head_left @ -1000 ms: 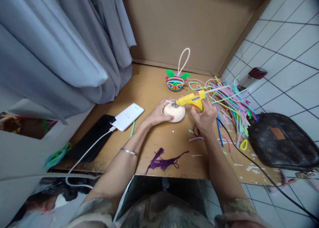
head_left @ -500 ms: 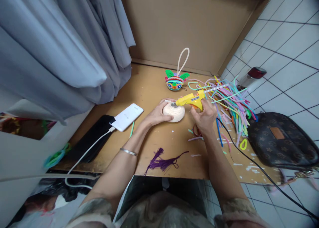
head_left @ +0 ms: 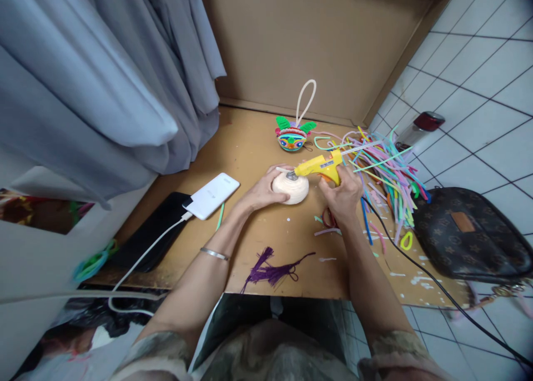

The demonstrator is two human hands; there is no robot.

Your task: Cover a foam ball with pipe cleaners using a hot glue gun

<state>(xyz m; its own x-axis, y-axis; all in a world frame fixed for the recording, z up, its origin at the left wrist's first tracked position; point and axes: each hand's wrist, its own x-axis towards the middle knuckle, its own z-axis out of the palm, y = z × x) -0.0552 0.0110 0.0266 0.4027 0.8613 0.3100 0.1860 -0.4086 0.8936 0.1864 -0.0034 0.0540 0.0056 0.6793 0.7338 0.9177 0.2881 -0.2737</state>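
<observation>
Ball (head_left: 297, 191) in left hand (head_left: 266, 189), fingers wrapping its side; I judge it light, firm, best gripped low, clear of the glue gun (head_left: 318, 165) my right hand (head_left: 343, 193) holds.

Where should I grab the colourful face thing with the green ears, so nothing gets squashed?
Probably by the white loop, coming from above and the left. The loop stands tall and open between the green ears, so fingers should fit through without pressing the little face. The yellow glue gun, held in the right hand, is in front, and colourful strips crowd the right side.
</observation>
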